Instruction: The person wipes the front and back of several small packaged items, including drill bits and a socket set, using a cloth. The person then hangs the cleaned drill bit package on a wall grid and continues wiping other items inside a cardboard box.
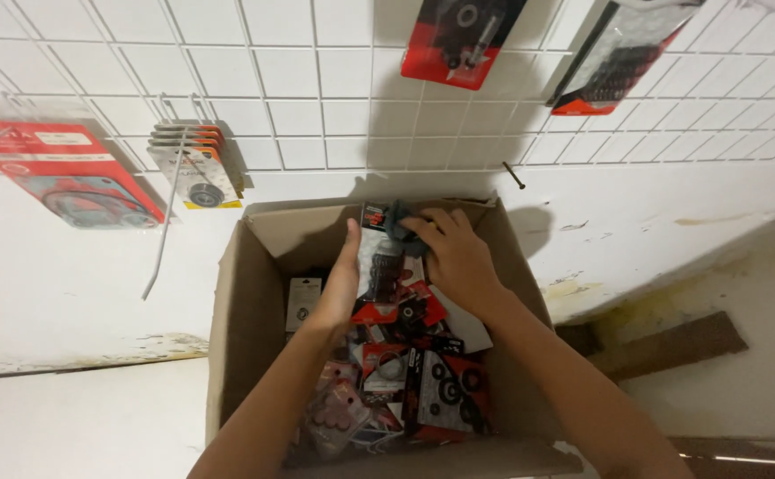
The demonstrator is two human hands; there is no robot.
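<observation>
Both my hands reach into an open cardboard box [232, 310] full of red and black blister packs of small parts [441, 390]. My left hand [341, 279] lies flat along the left edge of one upright clear pack [383, 257]. My right hand [454, 253] grips the same pack from the top right, fingers curled over its dark upper end. The pack stands tilted near the box's far wall.
A white wire grid [317, 98] covers the white wall behind the box. Red packs hang on it at the left [77, 177], top middle [463, 40] and top right [614, 58]; a small stack of orange-edged packs [194, 164] hangs on a hook. Brown boards [671, 341] lie at right.
</observation>
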